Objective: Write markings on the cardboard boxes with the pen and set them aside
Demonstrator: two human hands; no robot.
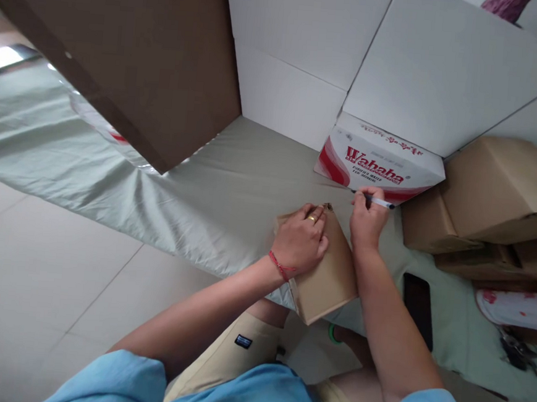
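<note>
In the head view, a small brown cardboard box (331, 280) rests at the table's front edge, near my body. My left hand (300, 240), with a gold ring and a red cord bracelet, lies over the box. Its fingers are bent and gripping near the far edge, beside a small dark mark. To the right of the box, my right hand (369, 218) is closed around a pen (380, 202) with a pale barrel and a dark end. The pen is held roughly level, apart from the box, close to the front of a white-and-red Wahaha carton (378, 160).
Brown cartons (497, 188) are stacked at the right. A black phone (418, 309) lies on the green cloth (213, 190), with keys (517, 350) farther right. A large brown board (136, 48) stands at the left. White panels (299, 98) rise behind.
</note>
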